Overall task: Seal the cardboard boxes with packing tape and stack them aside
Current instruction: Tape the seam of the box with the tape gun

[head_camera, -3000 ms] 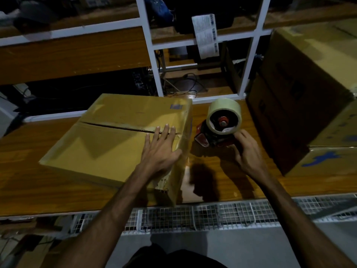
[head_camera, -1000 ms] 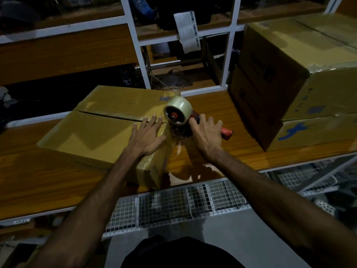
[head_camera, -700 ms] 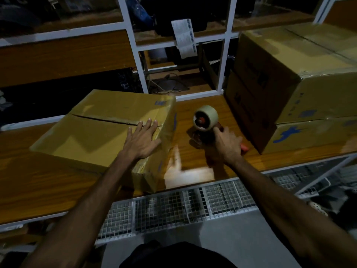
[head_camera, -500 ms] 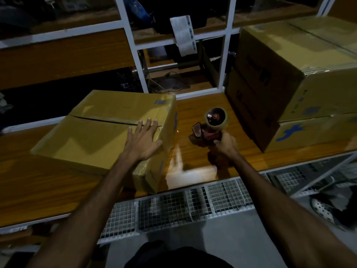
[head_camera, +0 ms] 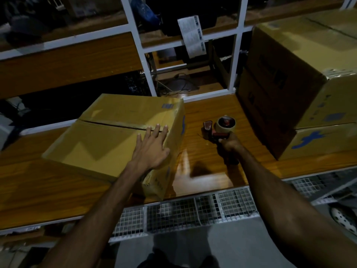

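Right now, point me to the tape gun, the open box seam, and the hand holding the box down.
tape gun (head_camera: pixel 226 123): head view, on the tape roll.
seam (head_camera: pixel 116 125): head view, on the gap between the top flaps.
left hand (head_camera: pixel 152 149): head view, on the back of the hand, flat on the box (head_camera: pixel 100 149).

— What is your left hand (head_camera: pixel 152 149) pressing on?
— You have it flat on a box (head_camera: pixel 108 144) of matt brown cardboard, creased at the near corner.
— And the bench (head_camera: pixel 202 161)?
— Your bench is glossy varnished wood, throwing back the light. Its front edge is white wire mesh (head_camera: pixel 193 211).
— What does your right hand (head_camera: pixel 229 142) hold?
— You grip a dispenser (head_camera: pixel 214 132) that looks like red plastic, with a shiny pale tape roll (head_camera: pixel 226 124).
— Behind?
— You face a white-painted frame (head_camera: pixel 135 47), a hanging paper label (head_camera: pixel 192 35), and stacked cardboard boxes (head_camera: pixel 301 78) with glossy tape.
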